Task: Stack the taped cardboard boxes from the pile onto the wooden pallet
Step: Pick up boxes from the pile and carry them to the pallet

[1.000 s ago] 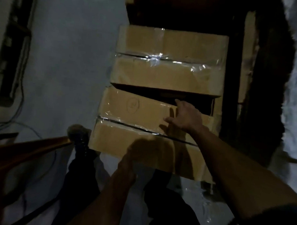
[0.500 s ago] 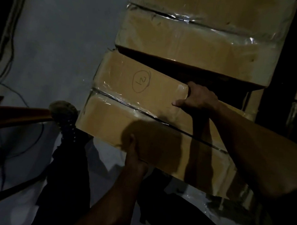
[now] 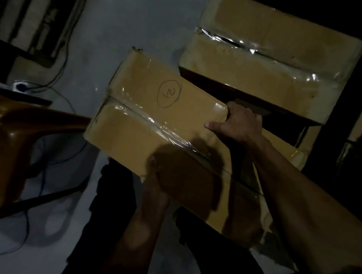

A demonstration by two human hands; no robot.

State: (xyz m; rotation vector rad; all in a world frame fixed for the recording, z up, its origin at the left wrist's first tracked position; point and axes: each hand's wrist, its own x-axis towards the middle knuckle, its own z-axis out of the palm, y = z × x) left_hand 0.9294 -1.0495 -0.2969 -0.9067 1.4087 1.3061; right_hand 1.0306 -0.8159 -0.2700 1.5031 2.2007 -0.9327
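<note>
In dim light, the right hand [image 3: 241, 125] grips the numbered taped box [image 3: 156, 123] at its far edge, the left hand [image 3: 156, 177] seemingly clasping its near edge; the tilted box could slip.

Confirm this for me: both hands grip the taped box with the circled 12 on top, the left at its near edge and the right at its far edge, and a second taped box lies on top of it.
One detail is wrong. The head view shows the second taped box beyond the box with the circled 12, not on it. The left hand and right hand grip as stated.
</note>
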